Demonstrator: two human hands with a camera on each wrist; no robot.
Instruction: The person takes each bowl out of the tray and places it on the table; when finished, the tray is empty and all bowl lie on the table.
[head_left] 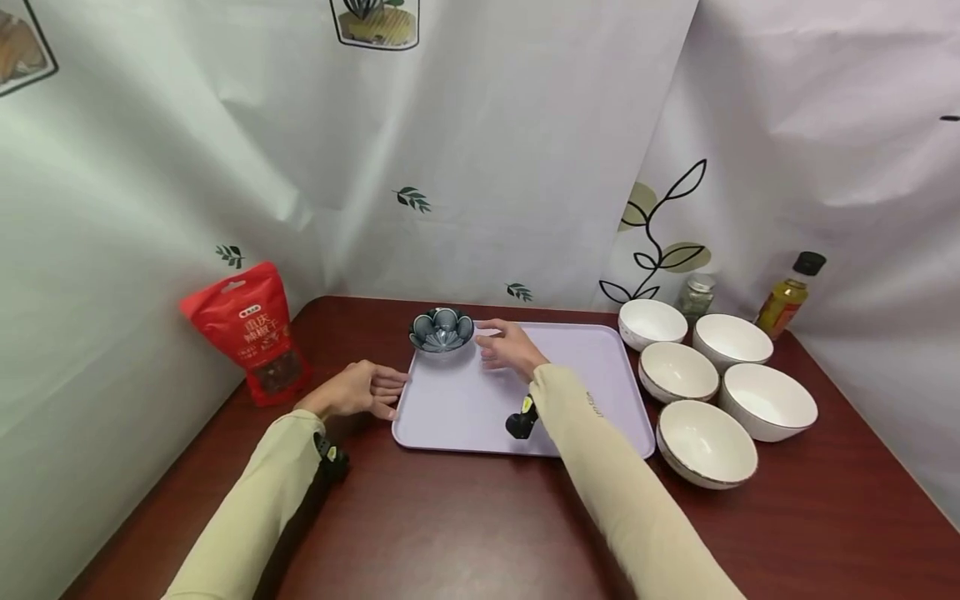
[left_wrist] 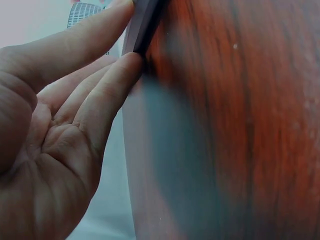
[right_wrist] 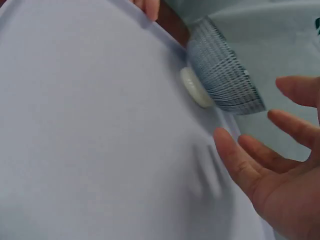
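A dark blue patterned bowl (head_left: 442,331) with a petal design inside stands upright at the far left corner of a pale lilac tray (head_left: 465,417). Just to the bowl's right is my right hand (head_left: 508,348), its fingers spread; in the right wrist view a small gap parts the fingertips from the bowl's rim (right_wrist: 227,75). My left hand (head_left: 363,388) rests by the tray's left side. Seen from the left wrist, its thumb and a finger touch the tray's edge (left_wrist: 141,30) with the fingers fairly straight.
Several white bowls (head_left: 707,443) cluster right of the tray. Behind them stand a glass jar (head_left: 696,293) and an oil bottle (head_left: 787,298). A red packet (head_left: 258,333) leans at the back left. Patterned cloth (head_left: 480,150) hangs behind the brown table (head_left: 450,525).
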